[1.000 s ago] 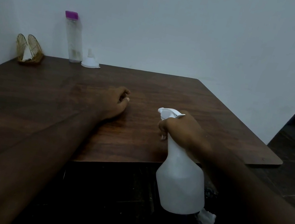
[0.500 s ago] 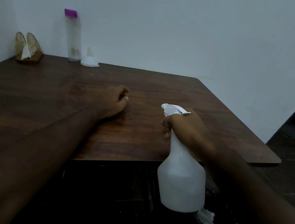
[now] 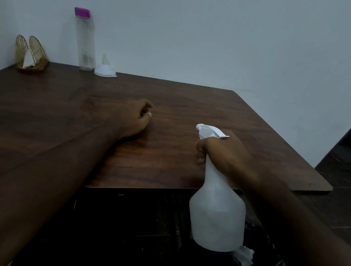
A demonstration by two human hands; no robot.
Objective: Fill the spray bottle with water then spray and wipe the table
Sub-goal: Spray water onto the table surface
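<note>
While the right hand (image 3: 224, 155) holds the spray bottle (image 3: 216, 216) by its neck, the bottle stays upright at the near edge of the bench (image 3: 240, 125), its body showing below the bench top.

Grip: clamped round the neck just under the trigger head, fingertips curled to the front.

Bottle: white opaque plastic, narrow neck widening into a round-shouldered cylinder.

Left hand (image 3: 134, 117): rests on the bench, fingers loosely curled, holding nothing.

Bench: dark wood grain, smooth, rounded corners.

Far edge, against the wall: tall clear bottle (image 3: 85, 43) with a purple cap, upright. White funnel (image 3: 105, 70) just beside it, wide mouth down. Gold wire napkin holder (image 3: 32, 55) with a white napkin, further left.

Crumpled white cloth (image 3: 244, 257) shows beside the spray bottle's base.
</note>
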